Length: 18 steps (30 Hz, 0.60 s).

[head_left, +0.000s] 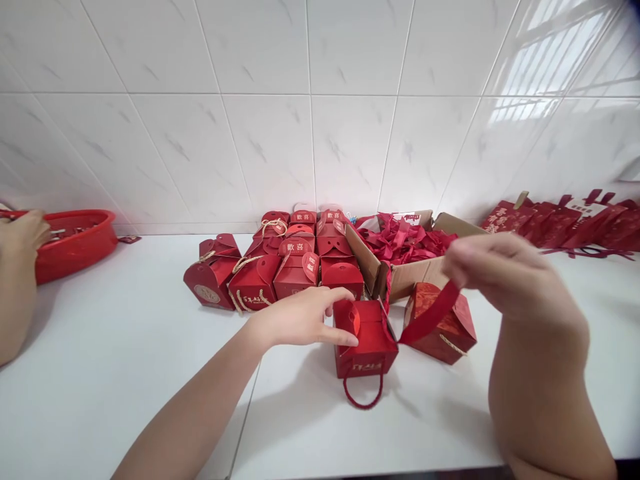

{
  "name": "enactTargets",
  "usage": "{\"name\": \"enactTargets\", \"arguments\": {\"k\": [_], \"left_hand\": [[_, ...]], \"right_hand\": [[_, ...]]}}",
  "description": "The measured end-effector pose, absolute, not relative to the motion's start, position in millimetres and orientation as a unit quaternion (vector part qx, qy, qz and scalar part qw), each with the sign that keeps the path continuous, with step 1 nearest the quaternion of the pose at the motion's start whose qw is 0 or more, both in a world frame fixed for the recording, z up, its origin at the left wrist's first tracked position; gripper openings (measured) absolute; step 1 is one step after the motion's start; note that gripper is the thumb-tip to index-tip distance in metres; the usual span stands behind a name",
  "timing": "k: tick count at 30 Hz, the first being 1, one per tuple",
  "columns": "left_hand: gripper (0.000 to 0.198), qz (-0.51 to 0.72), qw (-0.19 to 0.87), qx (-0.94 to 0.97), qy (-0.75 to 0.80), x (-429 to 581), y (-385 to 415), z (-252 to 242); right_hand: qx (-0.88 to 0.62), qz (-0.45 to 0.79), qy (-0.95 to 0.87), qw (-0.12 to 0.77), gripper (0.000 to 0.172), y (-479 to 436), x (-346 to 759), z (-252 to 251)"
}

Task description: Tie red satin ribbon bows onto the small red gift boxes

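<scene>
A small red gift box (367, 337) stands in front of me on the counter, its dark red rope handle (364, 405) hanging down the front. My left hand (313, 317) grips its left side, with the thumb and a finger curved around the top flap. My right hand (520, 287), raised to the right and slightly blurred, is closed on a red ribbon (433, 313). The ribbon stretches tight from these fingers down to the right edge of the box. Behind the ribbon sits another red gift box (445, 337) with a light cord.
Several closed red boxes (297, 257) are grouped behind my left hand. Beside them, an open cardboard carton (367, 260) holds heaped red ribbons (400, 240). Red bags (560, 223) lean at the tiled wall. At far left, another person's hand (23, 237) touches a red basin (83, 247).
</scene>
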<state>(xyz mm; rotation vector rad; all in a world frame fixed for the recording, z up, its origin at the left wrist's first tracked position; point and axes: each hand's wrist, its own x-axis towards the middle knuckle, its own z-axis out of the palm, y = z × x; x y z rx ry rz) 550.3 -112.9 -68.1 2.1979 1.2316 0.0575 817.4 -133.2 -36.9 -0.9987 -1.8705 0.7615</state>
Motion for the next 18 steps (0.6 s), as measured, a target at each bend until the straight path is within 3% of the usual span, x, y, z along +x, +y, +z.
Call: {"name": "enactTargets", "arguments": {"k": [3, 6, 10, 18], "left_hand": [[0.060, 0.024, 0.301, 0.841, 0.450, 556.5, -112.9, -71.7], [0.050, 0.025, 0.308, 0.835, 0.456, 558.9, -113.6, -73.1], [0.046, 0.012, 0.321, 0.818, 0.478, 553.4, -113.8, -69.5], [0.055, 0.013, 0.334, 0.815, 0.474, 548.0, -111.8, -67.1]], "right_hand": [[-0.387, 0.315, -0.846, 0.186, 0.044, -128.0, 802.0, -43.5], [-0.405, 0.257, -0.875, 0.070, 0.043, -120.7, 785.5, -54.5], [-0.410, 0.191, -0.892, 0.027, 0.042, -115.3, 768.6, -69.1], [-0.391, 0.161, -0.906, 0.020, 0.036, -113.8, 750.5, -78.0]]}}
